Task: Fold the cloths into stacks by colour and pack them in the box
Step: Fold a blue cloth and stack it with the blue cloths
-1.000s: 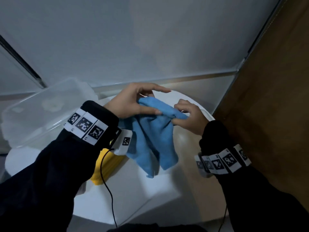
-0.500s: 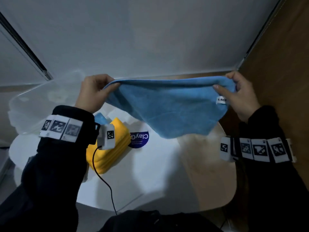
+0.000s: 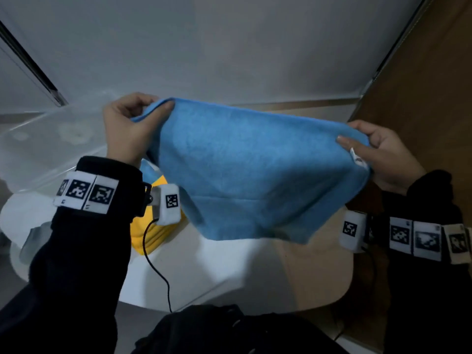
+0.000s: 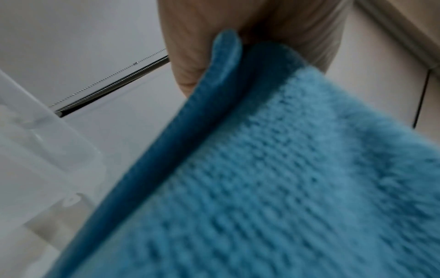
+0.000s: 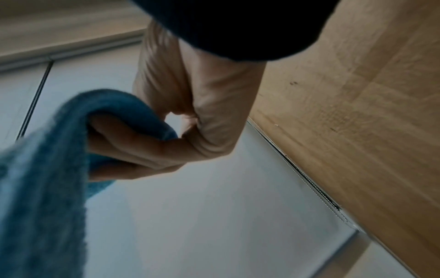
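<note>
A blue cloth [image 3: 245,169] hangs spread out in the air above the round white table [image 3: 217,267]. My left hand [image 3: 130,123] pinches its top left corner, thumb in front. My right hand [image 3: 378,154] pinches the top right corner beside a small white label [image 3: 358,160]. The left wrist view shows the blue cloth [image 4: 285,178] close up under my left hand [image 4: 250,33]. In the right wrist view my right hand [image 5: 185,120] curls round the blue cloth [image 5: 47,169]. A folded yellow stack [image 3: 145,233] lies on the table under my left wrist, with a bit of another blue cloth [image 3: 150,169] behind it.
A clear plastic box [image 3: 46,144] stands at the table's back left. A wooden panel [image 3: 434,98] rises on the right, a pale wall [image 3: 229,47] behind. A black cable [image 3: 153,264] trails from my left wrist over the table.
The bunched blue cloth was lifted off the table and pulled out wide between both hands. Since half a second ago my right hand has dropped lower, tilting the top edge.
</note>
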The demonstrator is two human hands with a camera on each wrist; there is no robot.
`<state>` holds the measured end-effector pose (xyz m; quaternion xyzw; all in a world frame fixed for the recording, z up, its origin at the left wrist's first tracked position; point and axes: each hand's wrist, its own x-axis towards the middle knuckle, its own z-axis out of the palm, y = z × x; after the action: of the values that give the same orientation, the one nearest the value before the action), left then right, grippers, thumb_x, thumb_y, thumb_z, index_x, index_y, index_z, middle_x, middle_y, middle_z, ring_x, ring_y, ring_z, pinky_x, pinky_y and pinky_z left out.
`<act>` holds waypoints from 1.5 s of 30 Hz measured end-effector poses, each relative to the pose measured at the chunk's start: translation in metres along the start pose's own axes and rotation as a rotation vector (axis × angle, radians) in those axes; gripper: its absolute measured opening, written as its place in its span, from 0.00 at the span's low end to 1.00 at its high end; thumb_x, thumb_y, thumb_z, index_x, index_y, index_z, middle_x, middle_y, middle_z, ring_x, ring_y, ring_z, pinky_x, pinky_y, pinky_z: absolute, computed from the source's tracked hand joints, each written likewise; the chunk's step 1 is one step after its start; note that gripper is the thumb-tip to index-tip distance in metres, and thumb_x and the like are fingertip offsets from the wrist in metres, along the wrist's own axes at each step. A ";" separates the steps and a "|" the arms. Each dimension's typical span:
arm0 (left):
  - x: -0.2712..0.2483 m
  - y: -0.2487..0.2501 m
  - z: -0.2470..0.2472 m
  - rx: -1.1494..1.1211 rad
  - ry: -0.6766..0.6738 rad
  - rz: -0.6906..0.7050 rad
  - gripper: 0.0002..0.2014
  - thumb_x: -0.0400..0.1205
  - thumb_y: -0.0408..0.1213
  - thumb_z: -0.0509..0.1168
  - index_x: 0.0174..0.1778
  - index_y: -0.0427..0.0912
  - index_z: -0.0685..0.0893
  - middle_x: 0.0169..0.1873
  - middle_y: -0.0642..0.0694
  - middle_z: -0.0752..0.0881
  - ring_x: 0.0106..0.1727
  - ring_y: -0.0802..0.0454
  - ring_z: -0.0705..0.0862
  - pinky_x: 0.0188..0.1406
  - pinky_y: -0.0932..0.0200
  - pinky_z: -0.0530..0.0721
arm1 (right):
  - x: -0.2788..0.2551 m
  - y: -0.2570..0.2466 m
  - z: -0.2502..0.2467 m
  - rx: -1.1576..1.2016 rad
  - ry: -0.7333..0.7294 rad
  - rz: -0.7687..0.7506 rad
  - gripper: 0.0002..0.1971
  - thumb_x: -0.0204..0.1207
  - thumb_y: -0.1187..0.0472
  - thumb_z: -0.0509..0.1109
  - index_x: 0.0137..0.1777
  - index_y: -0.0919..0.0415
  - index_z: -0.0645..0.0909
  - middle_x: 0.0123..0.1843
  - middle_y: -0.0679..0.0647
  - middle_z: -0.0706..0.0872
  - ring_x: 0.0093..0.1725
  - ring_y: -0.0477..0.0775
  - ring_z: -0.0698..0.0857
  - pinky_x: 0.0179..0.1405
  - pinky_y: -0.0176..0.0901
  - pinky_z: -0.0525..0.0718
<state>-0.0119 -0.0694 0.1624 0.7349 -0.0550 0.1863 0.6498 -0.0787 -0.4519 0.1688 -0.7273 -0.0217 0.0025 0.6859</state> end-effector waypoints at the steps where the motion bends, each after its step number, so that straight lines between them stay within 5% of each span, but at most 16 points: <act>1: 0.006 -0.002 0.005 0.010 0.009 0.008 0.06 0.74 0.35 0.75 0.34 0.47 0.84 0.26 0.62 0.86 0.33 0.64 0.80 0.37 0.69 0.77 | 0.005 0.000 -0.001 0.000 0.028 -0.013 0.05 0.71 0.61 0.69 0.47 0.57 0.82 0.37 0.45 0.90 0.36 0.39 0.87 0.36 0.29 0.84; 4: 0.022 -0.032 0.019 0.138 -0.057 -0.047 0.06 0.73 0.40 0.74 0.32 0.47 0.85 0.23 0.60 0.84 0.29 0.65 0.78 0.30 0.66 0.76 | 0.026 0.017 -0.012 -0.111 0.188 -0.015 0.03 0.73 0.62 0.73 0.43 0.55 0.81 0.33 0.41 0.89 0.33 0.36 0.85 0.35 0.28 0.83; 6: 0.026 -0.065 0.027 0.281 -0.132 -0.099 0.10 0.72 0.42 0.74 0.34 0.39 0.87 0.26 0.50 0.83 0.28 0.65 0.75 0.29 0.61 0.73 | 0.044 0.048 -0.029 -0.305 0.309 0.002 0.08 0.75 0.64 0.74 0.40 0.51 0.80 0.29 0.39 0.87 0.30 0.34 0.82 0.35 0.33 0.82; 9: 0.018 -0.110 0.044 0.507 -0.301 -0.146 0.05 0.76 0.36 0.73 0.43 0.38 0.91 0.36 0.40 0.89 0.33 0.61 0.80 0.37 0.60 0.76 | 0.060 0.098 -0.045 -0.611 0.444 0.115 0.06 0.69 0.55 0.77 0.41 0.53 0.83 0.37 0.51 0.87 0.36 0.47 0.82 0.42 0.49 0.85; 11: 0.010 -0.130 0.053 0.670 -0.372 -0.188 0.04 0.76 0.37 0.72 0.44 0.44 0.92 0.42 0.42 0.90 0.42 0.50 0.84 0.44 0.58 0.80 | 0.061 0.123 -0.046 -0.748 0.471 0.225 0.09 0.69 0.55 0.78 0.45 0.57 0.85 0.42 0.58 0.87 0.40 0.54 0.83 0.42 0.45 0.82; 14: -0.005 -0.145 0.059 0.847 -0.450 -0.198 0.04 0.75 0.40 0.73 0.41 0.45 0.91 0.43 0.43 0.88 0.45 0.44 0.84 0.46 0.56 0.80 | 0.047 0.143 -0.041 -0.883 0.424 0.270 0.04 0.69 0.59 0.77 0.41 0.57 0.86 0.44 0.59 0.87 0.42 0.58 0.83 0.41 0.40 0.77; 17: -0.036 -0.153 0.059 0.889 -0.598 -0.141 0.02 0.74 0.37 0.73 0.38 0.42 0.89 0.40 0.43 0.87 0.42 0.42 0.85 0.43 0.57 0.78 | 0.020 0.162 -0.051 -0.983 0.355 0.358 0.02 0.69 0.62 0.75 0.38 0.55 0.85 0.43 0.56 0.87 0.44 0.59 0.85 0.44 0.42 0.82; 23: -0.114 -0.163 0.039 0.874 -1.100 -0.098 0.12 0.70 0.40 0.70 0.31 0.53 0.71 0.35 0.47 0.82 0.37 0.44 0.81 0.35 0.56 0.74 | -0.055 0.185 -0.049 -1.070 0.014 0.276 0.21 0.57 0.71 0.77 0.29 0.46 0.70 0.33 0.46 0.77 0.31 0.49 0.77 0.31 0.44 0.78; 26: -0.143 -0.166 0.027 0.734 -1.149 -0.079 0.10 0.63 0.46 0.61 0.27 0.55 0.63 0.29 0.58 0.73 0.32 0.51 0.73 0.31 0.61 0.70 | -0.087 0.189 -0.040 -1.173 -0.062 0.271 0.23 0.55 0.69 0.75 0.29 0.46 0.63 0.32 0.47 0.73 0.31 0.53 0.75 0.27 0.43 0.71; 29: -0.159 -0.178 0.023 0.821 -1.256 -0.116 0.14 0.64 0.35 0.65 0.27 0.54 0.64 0.31 0.58 0.74 0.37 0.52 0.73 0.33 0.66 0.70 | -0.109 0.204 -0.034 -1.280 -0.203 0.370 0.23 0.59 0.68 0.72 0.30 0.46 0.59 0.37 0.45 0.72 0.38 0.50 0.74 0.31 0.40 0.64; 34: -0.168 -0.186 0.027 0.857 -1.300 -0.159 0.17 0.65 0.31 0.68 0.27 0.54 0.65 0.36 0.54 0.78 0.39 0.50 0.77 0.40 0.57 0.78 | -0.128 0.228 -0.030 -1.272 -0.216 0.439 0.17 0.61 0.65 0.72 0.36 0.47 0.66 0.44 0.46 0.75 0.47 0.53 0.81 0.38 0.39 0.73; 36: -0.171 -0.184 0.028 0.843 -1.378 -0.255 0.14 0.65 0.39 0.74 0.31 0.52 0.71 0.39 0.53 0.81 0.40 0.49 0.81 0.41 0.58 0.82 | -0.130 0.232 -0.030 -1.275 -0.255 0.519 0.14 0.64 0.57 0.74 0.44 0.48 0.72 0.49 0.45 0.74 0.52 0.51 0.79 0.45 0.43 0.79; 38: -0.173 -0.182 0.026 0.833 -1.306 -0.350 0.21 0.65 0.60 0.75 0.35 0.49 0.76 0.41 0.53 0.83 0.41 0.50 0.83 0.39 0.55 0.84 | -0.128 0.235 -0.032 -1.217 -0.245 0.604 0.21 0.61 0.49 0.78 0.51 0.44 0.71 0.53 0.44 0.69 0.55 0.48 0.75 0.52 0.50 0.82; 40: -0.167 -0.185 0.028 0.833 -0.950 -0.407 0.25 0.68 0.69 0.68 0.40 0.49 0.79 0.44 0.51 0.81 0.45 0.49 0.82 0.38 0.55 0.81 | -0.121 0.231 -0.032 -1.024 0.004 0.561 0.25 0.61 0.55 0.80 0.55 0.48 0.71 0.55 0.46 0.67 0.56 0.52 0.75 0.55 0.55 0.82; 42: -0.159 -0.201 0.033 0.835 -0.623 -0.535 0.23 0.77 0.60 0.64 0.54 0.43 0.79 0.56 0.43 0.79 0.57 0.43 0.79 0.54 0.51 0.79 | -0.106 0.223 -0.028 -0.834 0.291 0.476 0.22 0.66 0.65 0.78 0.59 0.60 0.75 0.58 0.52 0.70 0.55 0.57 0.78 0.57 0.56 0.81; 45: -0.154 -0.221 0.046 0.649 -0.427 -0.923 0.24 0.80 0.49 0.62 0.66 0.36 0.72 0.63 0.38 0.78 0.63 0.39 0.78 0.65 0.46 0.77 | -0.072 0.216 -0.018 -0.652 0.460 0.630 0.21 0.74 0.63 0.72 0.66 0.68 0.74 0.63 0.63 0.80 0.59 0.63 0.81 0.61 0.50 0.77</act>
<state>-0.0737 -0.1061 -0.1013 0.8647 0.2001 -0.2595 0.3807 -0.1441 -0.4851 -0.0474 -0.8565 0.3507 0.0423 0.3762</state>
